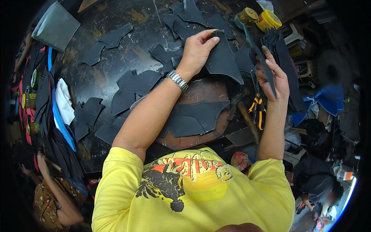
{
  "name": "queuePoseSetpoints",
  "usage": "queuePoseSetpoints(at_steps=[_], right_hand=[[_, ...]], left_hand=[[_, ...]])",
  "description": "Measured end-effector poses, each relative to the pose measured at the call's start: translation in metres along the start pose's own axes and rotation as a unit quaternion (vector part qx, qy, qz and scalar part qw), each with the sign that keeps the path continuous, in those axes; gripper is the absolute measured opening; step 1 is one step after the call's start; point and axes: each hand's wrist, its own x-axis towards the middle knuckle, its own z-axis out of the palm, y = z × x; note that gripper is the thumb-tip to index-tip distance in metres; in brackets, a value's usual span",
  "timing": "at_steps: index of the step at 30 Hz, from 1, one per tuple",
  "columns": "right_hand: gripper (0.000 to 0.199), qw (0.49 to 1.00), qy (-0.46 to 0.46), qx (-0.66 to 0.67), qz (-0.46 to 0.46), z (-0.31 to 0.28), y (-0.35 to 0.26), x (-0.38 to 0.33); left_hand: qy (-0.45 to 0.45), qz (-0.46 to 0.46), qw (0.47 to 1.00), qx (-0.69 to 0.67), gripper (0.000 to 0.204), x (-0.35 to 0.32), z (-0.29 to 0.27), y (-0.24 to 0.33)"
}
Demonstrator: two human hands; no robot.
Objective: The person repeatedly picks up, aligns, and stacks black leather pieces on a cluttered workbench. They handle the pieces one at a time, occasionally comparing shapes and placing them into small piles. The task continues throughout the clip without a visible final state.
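Note:
My left hand (198,52), a metal watch on its wrist, pinches the upper edge of a black cut leather-like piece (224,62) between thumb and fingers. That piece hangs over the far side of a round brown wooden block (181,144). To the right, my raised right hand (275,77) grips a thin dark flat piece (264,65), seen nearly edge-on; its exact kind is unclear. Two overlapping black cut pieces (205,114) lie on the block close to me. Several more black cut pieces (135,87) lie on the dark table (116,58).
Pliers with orange-black handles (257,110) and a wooden tool handle (249,121) lie below my right hand. Yellow-lidded jars (268,21) and stacked black pieces (288,65) stand at the right. A grey folded sheet (56,27) sits far left. Other people (58,197) are at both sides.

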Motion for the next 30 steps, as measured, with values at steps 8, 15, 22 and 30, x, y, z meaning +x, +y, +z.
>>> queuePoseSetpoints(at_steps=[8, 15, 22, 30], right_hand=[[0.048, 0.972, -0.193, 0.129, 0.047, -0.01, 0.003, -0.001], [0.049, 0.918, -0.205, 0.307, 0.144, -0.038, 0.03, 0.002], [0.047, 0.906, -0.233, 0.306, 0.175, -0.026, 0.034, -0.001], [0.055, 0.981, 0.039, -0.106, -0.159, -0.025, -0.025, -0.041]], left_hand=[[0.024, 0.035, 0.998, 0.036, 0.047, 0.002, -0.003, 0.007], [0.041, 0.164, 0.985, -0.037, 0.038, 0.004, -0.005, 0.068], [0.077, 0.225, 0.97, -0.042, 0.046, -0.004, -0.005, 0.127], [0.124, 0.173, 0.967, -0.138, 0.03, -0.025, -0.057, 0.15]])
